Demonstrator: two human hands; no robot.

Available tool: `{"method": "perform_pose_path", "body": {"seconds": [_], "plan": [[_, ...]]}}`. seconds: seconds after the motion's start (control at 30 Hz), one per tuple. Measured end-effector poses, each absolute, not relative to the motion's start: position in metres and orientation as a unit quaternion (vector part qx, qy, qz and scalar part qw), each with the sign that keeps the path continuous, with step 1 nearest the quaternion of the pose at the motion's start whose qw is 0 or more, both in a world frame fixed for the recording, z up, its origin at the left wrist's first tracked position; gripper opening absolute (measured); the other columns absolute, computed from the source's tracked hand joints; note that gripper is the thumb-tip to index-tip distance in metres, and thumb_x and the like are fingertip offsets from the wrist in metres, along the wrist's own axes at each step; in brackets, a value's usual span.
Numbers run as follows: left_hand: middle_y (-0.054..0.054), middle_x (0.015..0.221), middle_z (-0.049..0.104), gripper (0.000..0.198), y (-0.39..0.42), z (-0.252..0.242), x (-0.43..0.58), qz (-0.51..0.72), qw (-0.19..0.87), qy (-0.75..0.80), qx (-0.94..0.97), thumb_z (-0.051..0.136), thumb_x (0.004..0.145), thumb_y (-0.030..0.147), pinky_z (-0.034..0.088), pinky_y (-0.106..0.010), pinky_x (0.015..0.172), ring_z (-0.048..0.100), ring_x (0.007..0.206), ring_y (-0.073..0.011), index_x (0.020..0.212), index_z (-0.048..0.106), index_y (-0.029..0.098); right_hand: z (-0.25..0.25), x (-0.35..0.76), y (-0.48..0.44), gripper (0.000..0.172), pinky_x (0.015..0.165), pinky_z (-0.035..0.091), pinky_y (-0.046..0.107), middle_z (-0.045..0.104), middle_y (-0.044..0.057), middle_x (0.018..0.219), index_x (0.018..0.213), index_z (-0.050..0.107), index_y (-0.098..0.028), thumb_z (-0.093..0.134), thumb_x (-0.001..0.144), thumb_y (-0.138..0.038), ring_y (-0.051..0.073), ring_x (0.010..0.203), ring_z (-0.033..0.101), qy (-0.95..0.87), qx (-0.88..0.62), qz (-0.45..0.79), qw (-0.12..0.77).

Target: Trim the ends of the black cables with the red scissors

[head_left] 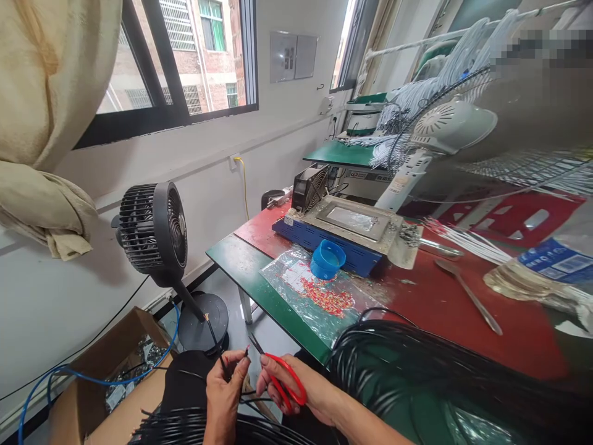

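Black cable coils (384, 352) crowd the table (245, 266) beside the scissors (297, 374).

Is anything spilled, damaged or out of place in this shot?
Yes, mildly: red and yellowish bits lie scattered on the clear plastic sheet near the blue cup, loose rather than contained, though they may simply be scraps. Grey residue also clumps at one end of the blue-sided machine.
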State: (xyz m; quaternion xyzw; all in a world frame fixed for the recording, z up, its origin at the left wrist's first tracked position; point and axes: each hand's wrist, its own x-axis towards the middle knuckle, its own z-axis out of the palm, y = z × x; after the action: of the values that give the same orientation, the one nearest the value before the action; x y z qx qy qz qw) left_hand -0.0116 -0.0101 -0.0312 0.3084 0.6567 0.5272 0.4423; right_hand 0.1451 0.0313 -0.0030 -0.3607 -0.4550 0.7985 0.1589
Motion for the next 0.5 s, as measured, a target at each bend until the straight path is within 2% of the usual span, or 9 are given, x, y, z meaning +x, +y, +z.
{"method": "perform_pose_path", "body": {"seconds": [0.4, 0.5], "plan": [[-0.005, 0.068, 0.069, 0.030, -0.0089, -0.0254, -0.0125, 0.525, 0.437, 0.670, 0.291, 0.072, 0.054, 0.040, 0.047, -0.026, 0.066, 0.059, 0.068, -0.0173, 0.070, 0.068, 0.015, 0.0001, 0.1453, 0.0294, 0.063, 0.039, 0.027, 0.018, 0.044, -0.003, 0.046, 0.069, 0.065, -0.009, 0.045, 0.070, -0.069, 0.004, 0.036, 0.036, -0.478, -0.338, 0.800, 0.130], [-0.004, 0.066, 0.068, 0.033, -0.0090, -0.0242, -0.0117, 0.526, 0.443, 0.668, 0.283, 0.074, 0.052, 0.041, 0.046, -0.025, 0.064, 0.058, 0.065, -0.0164, 0.069, 0.068, 0.014, -0.0023, 0.1442, 0.0300, 0.063, 0.041, 0.027, 0.018, 0.044, -0.003, 0.048, 0.070, 0.064, -0.009, 0.044, 0.071, -0.069, 0.004, 0.037, 0.036, -0.472, -0.370, 0.786, 0.152]]}}
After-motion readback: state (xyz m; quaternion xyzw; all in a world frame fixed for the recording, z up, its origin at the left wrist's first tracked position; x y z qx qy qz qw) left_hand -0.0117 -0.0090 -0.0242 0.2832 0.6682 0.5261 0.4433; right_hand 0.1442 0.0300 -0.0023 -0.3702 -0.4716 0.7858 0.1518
